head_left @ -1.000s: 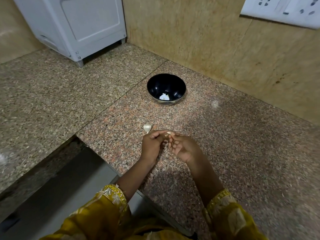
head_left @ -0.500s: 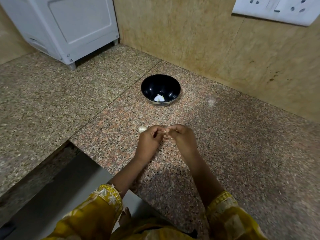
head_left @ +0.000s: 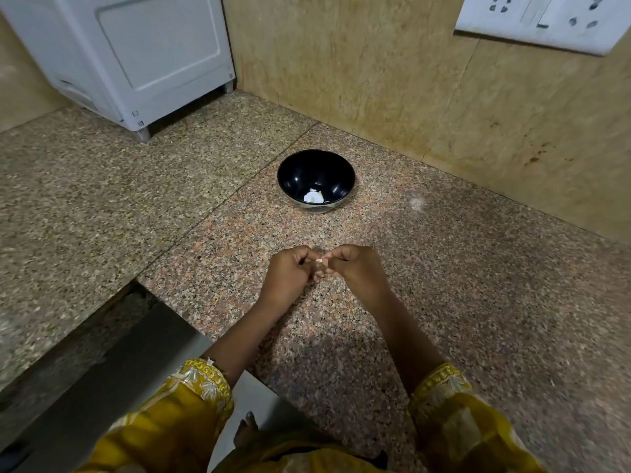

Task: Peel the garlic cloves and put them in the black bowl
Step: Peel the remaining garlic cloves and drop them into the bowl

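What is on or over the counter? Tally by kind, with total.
black bowl: 1
hands (left hand, right hand): 2
garlic clove between them: 1
white appliance: 1
Total: 5; white bits in the bowl too blurred to count.

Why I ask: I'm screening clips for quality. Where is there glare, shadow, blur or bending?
Head view: glints inside the bowl; the arms cast a soft shadow on the counter, whose lower right is smeared; the wide lens bends the wall socket; the garlic clove pinched between left hand and right hand barely shows.
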